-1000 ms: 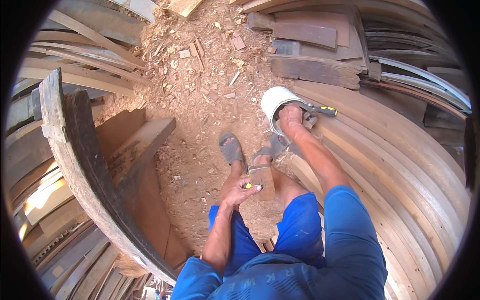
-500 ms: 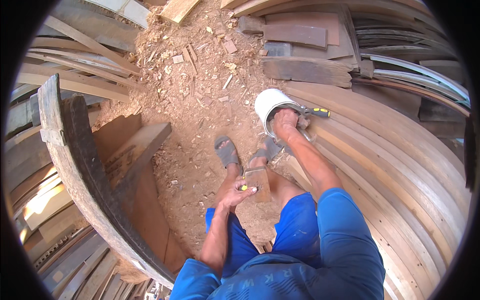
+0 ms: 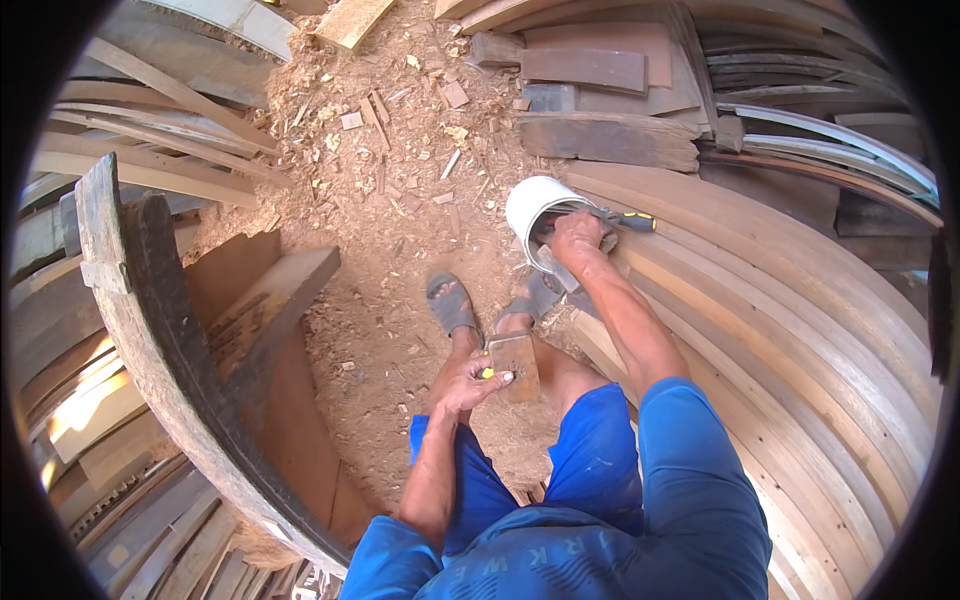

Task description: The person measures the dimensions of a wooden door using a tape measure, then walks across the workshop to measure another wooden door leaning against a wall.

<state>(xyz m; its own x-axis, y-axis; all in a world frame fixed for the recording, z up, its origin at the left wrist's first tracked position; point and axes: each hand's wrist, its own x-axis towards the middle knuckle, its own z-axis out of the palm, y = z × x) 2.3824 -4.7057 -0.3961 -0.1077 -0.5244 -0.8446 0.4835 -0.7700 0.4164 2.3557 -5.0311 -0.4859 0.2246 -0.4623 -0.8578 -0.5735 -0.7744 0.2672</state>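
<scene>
white bucket (image 3: 524, 203): right of the sawdust floor (image 3: 385, 255), beside curved planks (image 3: 790, 270), mouth turned near and right, with yellow-and-black handle (image 3: 638, 222) sticking out to the right. over the last second, right hand (image 3: 578, 238): in the bucket mouth throughout, now shifted slightly right, closer to that handle. grip hidden, can't tell if closed on anything. probably feeling about inside, nothing lifted clear. left hand (image 3: 470, 384): well apart from the right, nearer, basically unchanged, clamped on wooden block (image 3: 516, 365), so likely just holding.
</scene>
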